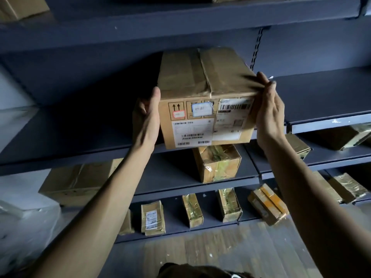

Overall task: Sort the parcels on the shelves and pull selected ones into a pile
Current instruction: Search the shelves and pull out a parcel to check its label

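A large brown cardboard parcel [200, 121] with taped flaps, shipping labels and barcodes sits at the front edge of a dark blue shelf [80, 137], its labelled face towards me. My left hand [146, 119] presses flat against its left side, thumb up along the front corner. My right hand [269, 113] presses against its right side with straight fingers reaching up to the top right edge. The parcel is held between both palms.
One shelf down stand a taped parcel [218, 163] and a wide flat box [76, 181]. Several small taped parcels, one of them [153, 217], line the bottom shelf. More parcels [347, 137] lie on the right-hand bay. Below is a wooden floor [220, 247].
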The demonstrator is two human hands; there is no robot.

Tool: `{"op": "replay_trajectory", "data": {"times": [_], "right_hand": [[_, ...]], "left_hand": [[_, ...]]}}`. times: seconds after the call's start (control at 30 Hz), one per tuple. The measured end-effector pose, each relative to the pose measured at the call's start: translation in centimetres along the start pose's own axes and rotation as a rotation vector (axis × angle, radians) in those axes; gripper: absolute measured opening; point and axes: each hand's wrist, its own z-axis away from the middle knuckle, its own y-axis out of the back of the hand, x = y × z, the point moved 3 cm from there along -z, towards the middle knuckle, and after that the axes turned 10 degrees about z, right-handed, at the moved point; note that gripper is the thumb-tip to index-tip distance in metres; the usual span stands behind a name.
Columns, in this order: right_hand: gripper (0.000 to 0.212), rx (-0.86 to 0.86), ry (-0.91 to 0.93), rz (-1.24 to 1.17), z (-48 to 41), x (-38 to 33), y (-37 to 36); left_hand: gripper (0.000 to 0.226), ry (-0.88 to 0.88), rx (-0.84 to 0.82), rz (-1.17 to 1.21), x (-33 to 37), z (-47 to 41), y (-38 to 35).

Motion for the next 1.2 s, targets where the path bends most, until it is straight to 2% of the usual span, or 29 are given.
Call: {"op": "replay_trajectory", "data": {"times": [0.1, 0.2, 0.3, 0.4, 0.5, 0.57, 0.7, 1.0, 1.2], "right_hand": [[0.038, 0.114, 0.048, 0.078, 0.1, 0.3, 0.2], [0.043, 0.323, 0.26, 0.403, 1.2, 0.2, 0.4], [0.057, 0.306, 0.467, 0.719, 2.9, -1.2, -1.9], [0.075, 0.249, 0.474, 0.899, 3.8, -0.7, -4.1], [0.089, 0.284, 0.431, 0.961, 4.1, -0.2, -5.1], [0.09, 0.323, 0.415, 0.984, 3.7, -0.1, -5.6], [0.08, 0.376, 0.406, 1.0, 3.2, 0.2, -5.8], [0.036, 0.349, 0.43, 0.907, 2.9, -0.2, -4.8], [0.027, 0.288, 0.428, 0.887, 2.9, -0.5, -4.1]], "left_hand": [[0.046, -0.12, -0.001, 0.002, 0.0, 0.1, 0.1], [0.038, -0.414, -0.051, 0.015, 1.2, 0.2, 0.1], [0.037, -0.609, -0.268, -0.136, 2.1, 0.5, -1.0], [0.043, -0.766, -0.349, -0.326, 1.6, 0.9, -1.8], [0.047, -0.779, -0.315, -0.343, 1.1, 0.9, -1.7], [0.05, -0.786, -0.301, -0.354, 1.3, 1.0, -1.8], [0.05, -0.787, -0.292, -0.354, 1.2, 1.0, -1.9], [0.046, -0.763, -0.299, -0.327, 1.3, 0.7, -1.7], [0.043, -0.713, -0.285, -0.317, 1.3, 1.0, -1.5]]}}
